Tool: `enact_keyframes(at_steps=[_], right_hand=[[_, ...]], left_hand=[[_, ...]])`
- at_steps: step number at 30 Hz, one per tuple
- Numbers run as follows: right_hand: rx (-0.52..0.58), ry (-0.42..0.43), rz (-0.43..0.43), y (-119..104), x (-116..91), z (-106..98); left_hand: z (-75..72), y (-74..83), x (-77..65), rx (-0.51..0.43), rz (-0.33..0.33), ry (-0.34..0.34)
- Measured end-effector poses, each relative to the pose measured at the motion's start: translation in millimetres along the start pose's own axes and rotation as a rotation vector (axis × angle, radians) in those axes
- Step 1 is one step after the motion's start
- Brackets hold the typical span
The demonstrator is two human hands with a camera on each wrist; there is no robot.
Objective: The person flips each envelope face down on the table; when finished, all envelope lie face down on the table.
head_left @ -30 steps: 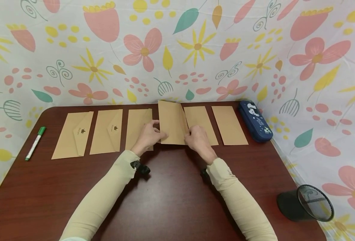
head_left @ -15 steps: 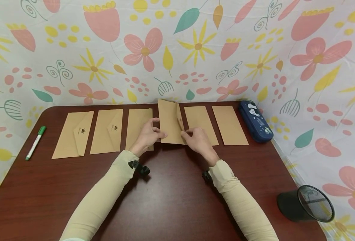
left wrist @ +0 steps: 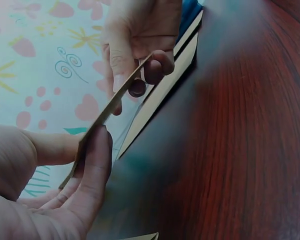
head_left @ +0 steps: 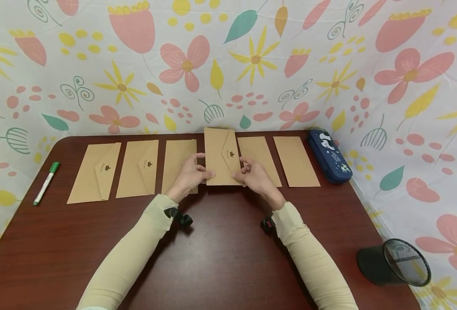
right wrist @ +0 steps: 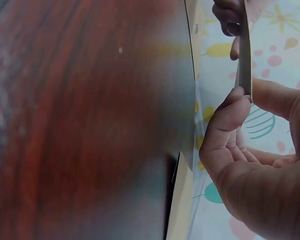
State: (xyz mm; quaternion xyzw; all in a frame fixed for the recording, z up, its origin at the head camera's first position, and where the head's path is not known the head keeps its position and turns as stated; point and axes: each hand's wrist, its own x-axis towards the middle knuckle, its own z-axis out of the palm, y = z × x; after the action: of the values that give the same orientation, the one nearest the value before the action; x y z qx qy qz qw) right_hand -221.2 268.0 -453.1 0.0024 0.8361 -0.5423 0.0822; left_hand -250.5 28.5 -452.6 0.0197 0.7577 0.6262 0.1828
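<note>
Both hands hold one brown kraft envelope (head_left: pixel 217 155) between them near the back of the table; its pointed flap with a small black crown print lies folded down on the face. My left hand (head_left: pixel 189 176) pinches the envelope's left edge, thumb on the front and fingers behind. On the other side my right hand (head_left: pixel 256 175) pinches the lower right edge the same way. In the left wrist view the envelope (left wrist: pixel 107 111) is seen edge-on, raised off the table. The right wrist view also shows the envelope (right wrist: pixel 245 55) edge-on, between thumb and fingers.
Flat envelopes lie in a row: two with crown flaps (head_left: pixel 93 176) (head_left: pixel 135 172) and one (head_left: pixel 176 155) to the left, two plain envelopes (head_left: pixel 256 155) (head_left: pixel 296 163) to the right. A green-capped marker (head_left: pixel 45 184), a blue pencil case (head_left: pixel 329 157) and a black mesh pen holder (head_left: pixel 375 262) flank them.
The envelope's flap, earlier raised at the right side, has folded leftward onto the front, showing the crown. My right hand shifted from the flap to the envelope's right edge; my left hand stayed put.
</note>
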Motion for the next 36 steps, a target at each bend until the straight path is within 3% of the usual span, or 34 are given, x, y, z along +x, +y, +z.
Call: enact_keyframes(at_steps=[5, 12, 22, 26, 28, 31, 34, 36], right_hand=[[0.043, 0.002, 0.005, 0, 1, 0], [0.075, 0.039, -0.025, -4, -3, -1], [0.171, 0.015, -0.050, -11, -8, -1], [0.208, 0.021, -0.067, -13, -9, -1], [0.213, 0.027, -0.065, -14, -10, 0], [0.203, 0.033, -0.063, -15, -10, 1], [0.199, 0.039, -0.068, -17, -10, 3], [0.198, 0.034, -0.076, -19, -9, 4]], left_hand=[[1.0, -0.8, 0.5, 0.044, -0.019, 0.010], [6.1, -0.9, 0.6, 0.181, 0.017, 0.061], [13.0, 1.5, -1.3, 0.261, -0.004, 0.062], [16.1, 4.7, -2.1, 0.304, 0.006, 0.098], [18.8, 7.3, -2.6, 0.360, 0.057, 0.142], [24.5, 13.0, -3.5, 0.427, 0.185, 0.201], [31.3, 19.7, -4.3, 0.428, 0.300, 0.199], [35.5, 23.5, -4.5, 0.403, 0.331, 0.174]])
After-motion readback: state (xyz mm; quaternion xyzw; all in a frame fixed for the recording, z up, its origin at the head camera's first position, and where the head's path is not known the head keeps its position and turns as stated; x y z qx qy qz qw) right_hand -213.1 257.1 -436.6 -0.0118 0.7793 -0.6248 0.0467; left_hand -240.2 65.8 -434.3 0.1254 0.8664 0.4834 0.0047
